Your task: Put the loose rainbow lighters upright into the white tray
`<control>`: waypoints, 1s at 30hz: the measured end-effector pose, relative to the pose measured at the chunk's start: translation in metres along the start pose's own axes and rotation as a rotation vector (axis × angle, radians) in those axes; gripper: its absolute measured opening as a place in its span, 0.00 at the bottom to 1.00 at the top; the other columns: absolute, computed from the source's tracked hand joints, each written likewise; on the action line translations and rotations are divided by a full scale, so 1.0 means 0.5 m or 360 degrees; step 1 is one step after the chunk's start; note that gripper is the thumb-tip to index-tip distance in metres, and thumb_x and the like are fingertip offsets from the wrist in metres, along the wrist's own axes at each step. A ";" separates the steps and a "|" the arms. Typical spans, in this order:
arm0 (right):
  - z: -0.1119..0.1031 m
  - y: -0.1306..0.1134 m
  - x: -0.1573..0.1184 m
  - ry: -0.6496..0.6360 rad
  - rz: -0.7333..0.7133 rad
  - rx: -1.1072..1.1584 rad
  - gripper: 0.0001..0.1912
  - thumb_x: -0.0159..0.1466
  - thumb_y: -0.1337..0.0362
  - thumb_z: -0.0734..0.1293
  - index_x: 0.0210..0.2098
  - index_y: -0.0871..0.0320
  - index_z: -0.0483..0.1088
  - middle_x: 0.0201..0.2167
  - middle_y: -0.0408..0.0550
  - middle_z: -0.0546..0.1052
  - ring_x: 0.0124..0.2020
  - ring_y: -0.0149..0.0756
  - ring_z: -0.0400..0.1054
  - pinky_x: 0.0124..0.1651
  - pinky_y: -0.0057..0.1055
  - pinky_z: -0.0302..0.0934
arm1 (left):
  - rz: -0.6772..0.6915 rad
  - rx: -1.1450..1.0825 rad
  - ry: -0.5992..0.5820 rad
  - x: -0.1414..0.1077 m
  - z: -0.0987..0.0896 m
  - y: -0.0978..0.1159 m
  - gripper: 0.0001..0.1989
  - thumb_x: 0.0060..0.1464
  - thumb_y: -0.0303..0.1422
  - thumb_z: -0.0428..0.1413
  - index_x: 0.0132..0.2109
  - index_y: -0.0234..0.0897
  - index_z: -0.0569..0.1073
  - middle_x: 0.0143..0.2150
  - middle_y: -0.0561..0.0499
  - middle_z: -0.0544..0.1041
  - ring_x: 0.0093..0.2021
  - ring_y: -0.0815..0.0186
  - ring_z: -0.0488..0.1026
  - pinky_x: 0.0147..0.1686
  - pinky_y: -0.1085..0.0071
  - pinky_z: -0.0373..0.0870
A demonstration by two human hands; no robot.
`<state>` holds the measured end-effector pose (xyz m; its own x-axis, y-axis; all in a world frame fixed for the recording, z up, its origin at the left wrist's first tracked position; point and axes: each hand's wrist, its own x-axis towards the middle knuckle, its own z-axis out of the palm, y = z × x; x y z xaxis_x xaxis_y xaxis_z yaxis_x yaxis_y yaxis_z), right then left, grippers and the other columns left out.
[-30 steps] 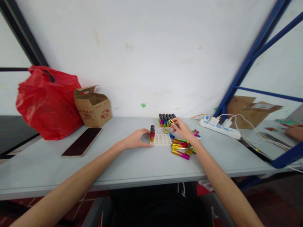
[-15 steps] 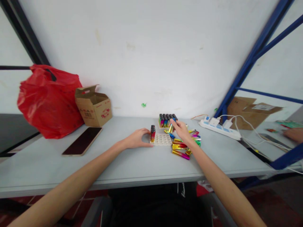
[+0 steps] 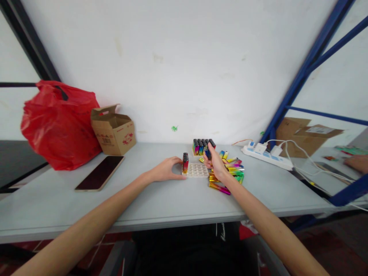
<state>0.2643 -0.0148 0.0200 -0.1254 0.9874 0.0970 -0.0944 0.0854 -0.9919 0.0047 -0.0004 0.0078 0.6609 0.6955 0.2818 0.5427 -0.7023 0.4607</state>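
Observation:
A white tray with round holes (image 3: pixel 198 170) lies on the table, with a short row of red-and-gold lighters with black tops (image 3: pixel 185 164) upright at its left end. My left hand (image 3: pixel 165 169) curves around that end, thumb at the front corner and fingertips by the lighters' back, holding the tray. My right hand (image 3: pixel 215 164) is closed around a lighter with a dark blue end (image 3: pixel 207 154), just above the tray's right side; the fingers hide most of it. Loose shiny multicoloured lighters (image 3: pixel 220 188) lie in a pile beneath and right of this hand.
A second block of upright lighters (image 3: pixel 199 147) stands behind the tray. A power strip (image 3: pixel 267 156) with white cables is at right, near another person's hand (image 3: pixel 356 164). On the left are a phone (image 3: pixel 100 173), a cardboard box (image 3: pixel 115 132) and a red plastic bag (image 3: pixel 61 126).
My right hand has turned, its fingers now wrapped around the lighter with the thumb up, and the lighter's dark blue end shows. My left hand and the tray have stayed put.

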 end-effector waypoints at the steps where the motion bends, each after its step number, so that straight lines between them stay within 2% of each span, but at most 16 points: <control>1: 0.003 0.000 -0.001 0.0026 0.0020 -0.0007 0.34 0.67 0.32 0.61 0.20 0.52 0.54 0.16 0.35 0.49 0.17 0.26 0.41 0.20 0.28 0.37 | 0.0000 0.0000 0.0003 0.000 0.001 -0.001 0.33 0.52 0.57 0.68 0.55 0.39 0.79 0.59 0.42 0.81 0.59 0.46 0.79 0.63 0.58 0.71; 6: 0.013 0.010 -0.001 0.0131 0.0092 -0.0093 0.28 0.69 0.42 0.60 0.20 0.51 0.51 0.15 0.36 0.49 0.17 0.27 0.36 0.20 0.30 0.33 | -0.0004 0.0012 0.0005 0.000 0.003 -0.003 0.33 0.52 0.57 0.68 0.56 0.38 0.79 0.60 0.41 0.81 0.59 0.46 0.79 0.63 0.57 0.71; 10: 0.009 0.017 0.002 0.0121 0.0024 -0.0110 0.31 0.67 0.35 0.62 0.21 0.51 0.55 0.16 0.36 0.51 0.18 0.27 0.39 0.21 0.30 0.35 | 0.0005 0.0019 -0.0004 0.000 0.003 -0.003 0.33 0.53 0.57 0.68 0.56 0.39 0.79 0.59 0.42 0.81 0.59 0.46 0.79 0.63 0.57 0.71; 13: 0.005 0.018 0.005 0.0041 -0.0076 -0.0122 0.34 0.65 0.28 0.61 0.26 0.53 0.63 0.17 0.36 0.53 0.18 0.29 0.43 0.22 0.30 0.41 | 0.0015 0.0005 0.0006 0.000 0.004 -0.004 0.32 0.53 0.57 0.68 0.56 0.39 0.79 0.59 0.42 0.81 0.59 0.47 0.79 0.63 0.57 0.71; 17: 0.008 0.013 -0.003 -0.0079 -0.0352 -0.0348 0.33 0.68 0.29 0.60 0.38 0.53 0.70 0.25 0.40 0.64 0.22 0.32 0.56 0.25 0.30 0.54 | 0.0023 0.0002 0.0006 -0.001 0.005 -0.005 0.32 0.53 0.56 0.69 0.56 0.38 0.79 0.59 0.41 0.81 0.59 0.47 0.79 0.63 0.58 0.71; 19: 0.011 0.006 -0.010 -0.0076 -0.0569 -0.0595 0.30 0.69 0.32 0.61 0.40 0.54 0.72 0.32 0.44 0.71 0.29 0.35 0.65 0.32 0.32 0.63 | 0.0028 -0.0002 0.0011 -0.001 0.005 -0.005 0.32 0.53 0.56 0.69 0.55 0.38 0.79 0.58 0.42 0.82 0.59 0.47 0.79 0.62 0.59 0.71; 21: 0.014 -0.002 -0.018 -0.0025 -0.0815 -0.0863 0.27 0.70 0.36 0.64 0.38 0.55 0.72 0.37 0.47 0.74 0.36 0.38 0.69 0.41 0.34 0.66 | 0.0029 -0.0011 0.0026 -0.001 0.004 -0.005 0.32 0.52 0.56 0.69 0.55 0.39 0.80 0.58 0.43 0.82 0.58 0.47 0.79 0.62 0.59 0.72; 23: 0.016 -0.009 -0.025 -0.0013 -0.0959 -0.1052 0.24 0.70 0.40 0.66 0.33 0.55 0.71 0.35 0.48 0.75 0.37 0.38 0.69 0.44 0.34 0.65 | 0.0024 -0.0024 0.0041 -0.002 0.004 -0.005 0.32 0.52 0.57 0.69 0.55 0.39 0.80 0.58 0.42 0.82 0.58 0.47 0.79 0.61 0.59 0.72; 26: 0.019 -0.011 -0.034 -0.0136 -0.0909 -0.1139 0.24 0.72 0.42 0.65 0.32 0.55 0.71 0.27 0.44 0.75 0.31 0.36 0.68 0.38 0.32 0.62 | 0.0019 -0.0030 0.0049 -0.002 0.005 -0.007 0.33 0.52 0.58 0.68 0.55 0.39 0.79 0.57 0.42 0.82 0.57 0.47 0.79 0.60 0.56 0.73; 30: 0.024 0.000 -0.037 -0.0258 -0.0828 -0.1098 0.24 0.72 0.41 0.66 0.35 0.56 0.73 0.28 0.45 0.80 0.30 0.37 0.72 0.35 0.31 0.62 | 0.0015 -0.0018 0.0048 -0.002 0.008 -0.010 0.34 0.51 0.59 0.68 0.55 0.39 0.78 0.56 0.42 0.82 0.56 0.47 0.79 0.58 0.56 0.73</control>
<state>0.2546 -0.0347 0.0194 -0.3764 0.7740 0.5092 0.4328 0.6329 -0.6420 0.0034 0.0021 0.0020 0.6497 0.6935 0.3113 0.5306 -0.7070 0.4676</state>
